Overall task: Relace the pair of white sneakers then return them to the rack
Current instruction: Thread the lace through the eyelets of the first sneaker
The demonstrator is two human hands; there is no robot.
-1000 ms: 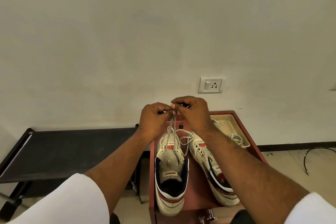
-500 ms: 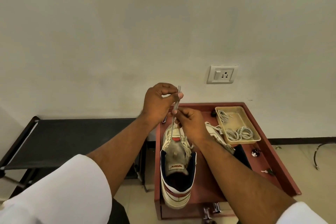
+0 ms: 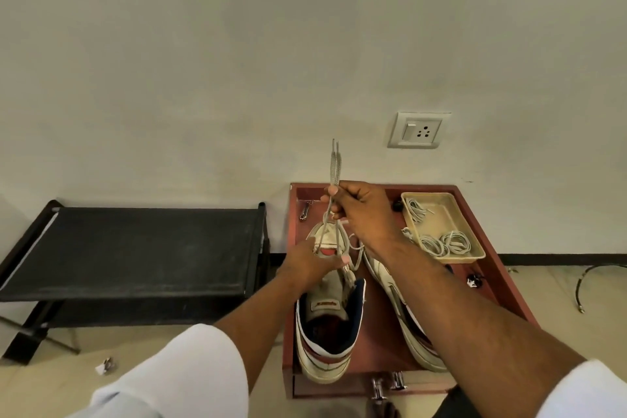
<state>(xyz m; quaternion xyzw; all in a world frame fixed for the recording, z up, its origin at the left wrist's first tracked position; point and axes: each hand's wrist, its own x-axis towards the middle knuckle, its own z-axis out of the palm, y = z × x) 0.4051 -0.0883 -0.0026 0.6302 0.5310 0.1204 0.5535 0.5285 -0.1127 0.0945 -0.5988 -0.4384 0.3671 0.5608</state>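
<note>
Two white sneakers with red and navy trim lie on a red-brown cabinet top (image 3: pixel 380 343). The left sneaker (image 3: pixel 328 326) points away from me, its tongue showing. The right sneaker (image 3: pixel 403 312) lies beside it, partly under my right forearm. My right hand (image 3: pixel 363 210) grips both ends of a grey-white lace (image 3: pixel 334 163) and holds them up above the left sneaker's toe. My left hand (image 3: pixel 312 260) rests on the left sneaker's lacing area, fingers over the eyelets.
A beige tray (image 3: pixel 473 241) holding spare laces sits at the cabinet's back right. A black shoe rack (image 3: pixel 135 248) stands to the left against the wall. A wall socket (image 3: pixel 419 130) is above the cabinet. Small dark items lie by the tray.
My right hand took both lace ends and raised them. My left hand let go of the lace and dropped onto the left sneaker's eyelets. The view tilted down and left.
</note>
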